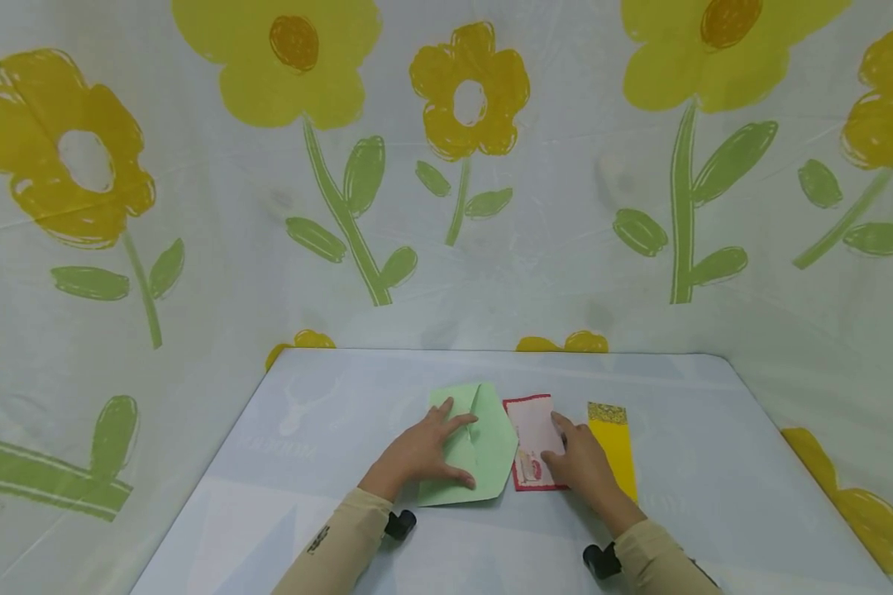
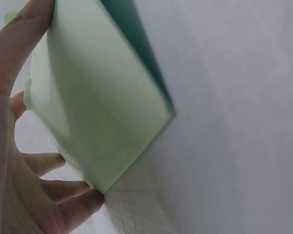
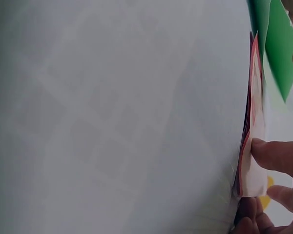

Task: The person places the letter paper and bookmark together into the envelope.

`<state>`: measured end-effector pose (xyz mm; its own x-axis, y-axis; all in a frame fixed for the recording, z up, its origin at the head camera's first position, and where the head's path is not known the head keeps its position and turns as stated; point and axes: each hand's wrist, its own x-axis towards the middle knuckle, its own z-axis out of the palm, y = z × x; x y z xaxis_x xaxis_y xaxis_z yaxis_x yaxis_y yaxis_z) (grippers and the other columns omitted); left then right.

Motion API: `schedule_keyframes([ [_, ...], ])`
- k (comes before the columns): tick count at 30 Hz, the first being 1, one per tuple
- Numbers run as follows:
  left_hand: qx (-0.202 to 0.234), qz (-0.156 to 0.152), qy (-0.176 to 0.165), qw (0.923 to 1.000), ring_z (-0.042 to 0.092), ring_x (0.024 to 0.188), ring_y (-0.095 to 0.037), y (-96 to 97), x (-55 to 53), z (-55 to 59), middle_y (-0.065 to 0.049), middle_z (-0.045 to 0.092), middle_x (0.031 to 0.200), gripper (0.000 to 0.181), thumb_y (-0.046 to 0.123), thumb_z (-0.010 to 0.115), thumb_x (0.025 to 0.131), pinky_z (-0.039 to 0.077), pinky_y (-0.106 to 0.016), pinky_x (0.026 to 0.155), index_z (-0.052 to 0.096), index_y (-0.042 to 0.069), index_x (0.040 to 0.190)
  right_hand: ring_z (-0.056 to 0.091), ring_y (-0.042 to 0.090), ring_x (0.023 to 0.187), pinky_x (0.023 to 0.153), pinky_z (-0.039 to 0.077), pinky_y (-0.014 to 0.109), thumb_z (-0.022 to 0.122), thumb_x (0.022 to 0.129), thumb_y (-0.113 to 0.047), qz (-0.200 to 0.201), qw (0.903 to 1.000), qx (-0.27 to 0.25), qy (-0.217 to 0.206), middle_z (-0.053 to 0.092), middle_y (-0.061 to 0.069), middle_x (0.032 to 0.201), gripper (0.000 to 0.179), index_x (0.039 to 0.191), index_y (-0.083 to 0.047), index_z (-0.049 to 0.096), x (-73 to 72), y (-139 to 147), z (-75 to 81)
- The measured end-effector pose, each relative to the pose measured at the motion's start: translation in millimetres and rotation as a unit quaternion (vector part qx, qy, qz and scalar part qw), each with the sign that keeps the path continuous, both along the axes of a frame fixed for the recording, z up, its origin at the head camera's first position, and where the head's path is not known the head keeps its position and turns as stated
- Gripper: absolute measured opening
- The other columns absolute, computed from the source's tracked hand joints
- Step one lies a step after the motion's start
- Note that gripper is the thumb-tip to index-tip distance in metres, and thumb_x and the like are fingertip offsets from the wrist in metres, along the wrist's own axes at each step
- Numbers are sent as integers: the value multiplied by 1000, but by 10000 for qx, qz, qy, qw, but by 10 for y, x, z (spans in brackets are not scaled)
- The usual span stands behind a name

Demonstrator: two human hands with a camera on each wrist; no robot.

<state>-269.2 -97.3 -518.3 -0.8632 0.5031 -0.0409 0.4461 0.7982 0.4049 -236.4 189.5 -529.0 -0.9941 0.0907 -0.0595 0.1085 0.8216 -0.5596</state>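
A pale green envelope (image 1: 494,450) lies on the table with its pointed flap toward the right. Spread over its left part is my left hand (image 1: 427,446), the thumb near the lower edge. In the left wrist view the same envelope (image 2: 107,112) shows a folded edge slightly lifted, with darker green beneath. Right beside the flap is a whitish card (image 1: 532,421) with a red border and a small printed picture low down. My right hand (image 1: 580,459) holds this card at its right side. The right wrist view has the thumb on the card's (image 3: 254,165) face and fingers at its end.
A yellow strip-like packet (image 1: 619,450) with a gold patterned top lies right of the card, partly behind the right hand. The white table (image 1: 342,413) ends at a flower-printed cloth wall (image 1: 528,273). Black wrist cameras hang below both sleeves.
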Motion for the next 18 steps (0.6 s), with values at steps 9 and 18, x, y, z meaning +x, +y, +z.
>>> schedule_keyframes([
  [9,-4,-60,80,9999,27,151,-40,-1,-8,-20,-11,19,169,109,81,79,60,44,-58,106,40,43,154,56,31,102,97,51,53,78,89,-24,74,9999,-124,-33,62,19,123,72,152,-7,47,28,29,2],
  [18,-52,9,19,10000,26,151,-39,7,-3,-5,-10,18,169,110,80,80,59,43,-58,107,39,43,154,55,39,121,105,45,57,78,90,-22,213,9996,-155,30,57,25,138,72,152,-5,45,31,29,-1],
])
